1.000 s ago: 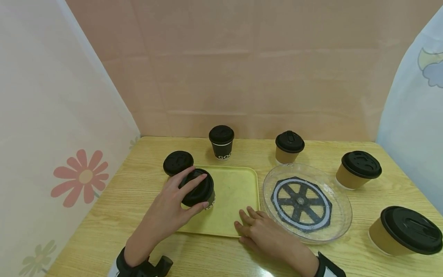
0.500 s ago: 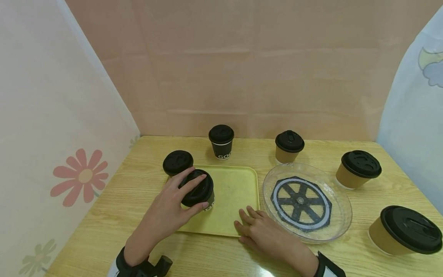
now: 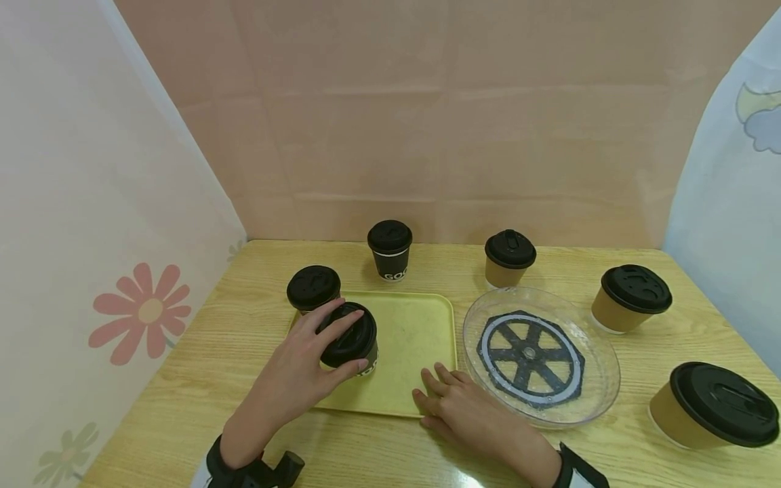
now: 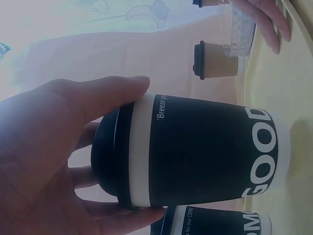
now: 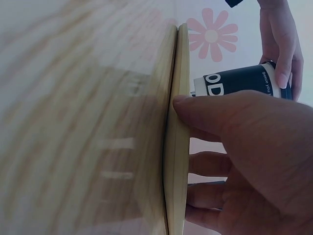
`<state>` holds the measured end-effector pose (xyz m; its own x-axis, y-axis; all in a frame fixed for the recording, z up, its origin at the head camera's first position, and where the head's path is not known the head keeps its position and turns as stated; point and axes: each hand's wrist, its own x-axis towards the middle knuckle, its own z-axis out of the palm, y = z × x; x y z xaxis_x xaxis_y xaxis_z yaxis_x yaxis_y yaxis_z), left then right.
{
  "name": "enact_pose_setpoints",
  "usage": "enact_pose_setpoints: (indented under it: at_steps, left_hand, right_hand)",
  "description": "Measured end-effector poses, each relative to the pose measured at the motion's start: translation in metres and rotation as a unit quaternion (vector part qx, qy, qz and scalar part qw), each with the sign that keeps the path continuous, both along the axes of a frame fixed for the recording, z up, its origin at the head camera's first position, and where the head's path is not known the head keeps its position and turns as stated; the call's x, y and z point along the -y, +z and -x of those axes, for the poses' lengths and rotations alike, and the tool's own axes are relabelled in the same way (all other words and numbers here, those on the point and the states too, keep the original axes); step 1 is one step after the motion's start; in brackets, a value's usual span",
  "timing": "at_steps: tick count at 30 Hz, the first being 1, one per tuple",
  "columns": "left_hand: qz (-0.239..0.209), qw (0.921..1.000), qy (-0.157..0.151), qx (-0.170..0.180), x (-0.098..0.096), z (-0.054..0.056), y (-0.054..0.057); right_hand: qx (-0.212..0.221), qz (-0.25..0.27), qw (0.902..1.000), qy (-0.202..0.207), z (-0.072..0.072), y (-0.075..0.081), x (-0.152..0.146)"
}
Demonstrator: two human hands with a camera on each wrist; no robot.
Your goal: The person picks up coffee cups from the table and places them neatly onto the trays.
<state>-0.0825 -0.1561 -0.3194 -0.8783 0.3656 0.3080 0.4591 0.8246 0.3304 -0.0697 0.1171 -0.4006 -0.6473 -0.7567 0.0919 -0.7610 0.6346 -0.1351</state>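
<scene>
My left hand (image 3: 308,356) grips a black paper coffee cup (image 4: 205,152) near its lid, thumb on one side and fingers on the other. The cup stands upright at the left of the yellow tray (image 3: 415,325), its base close over the tray's surface in the left wrist view. White lettering runs round its lower part. At the tray's front right corner my right hand (image 3: 466,410) rests with fingers spread and relaxed. In the right wrist view its thumb (image 5: 195,107) touches the tray's rim, and the fingers lie over the inner side.
Just behind the held cup is another black-lidded cup (image 3: 314,288). A black cup (image 3: 390,251) stands behind the tray. Brown cups with black lids (image 3: 510,257) (image 3: 631,298) (image 3: 710,407) curve round a clear round dish (image 3: 601,400) on the right.
The held cup and the left hand's fingertips have shifted very slightly down in the head view. The right hand, tray and other cups stay where they were.
</scene>
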Motion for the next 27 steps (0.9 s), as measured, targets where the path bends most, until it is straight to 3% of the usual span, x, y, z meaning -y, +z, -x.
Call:
enact_pose_setpoints:
  at_steps: [10,18,27]
  left_hand:
    - [0.007,0.9996,-0.009,0.024,-0.0017,0.0010,-0.0023]
    - [0.011,0.9991,-0.004,0.040,-0.0024,0.0016,-0.0048]
    - [0.008,0.9985,-0.003,0.053,-0.0027,0.0010,-0.0082]
  right_hand:
    - [0.029,-0.003,0.9995,-0.009,-0.0002,0.0007,0.0004]
    - [0.012,0.001,0.9999,0.001,0.0004,0.0009,0.0003]
    - [0.026,-0.002,0.9997,-0.006,0.0004,0.0010,0.0007]
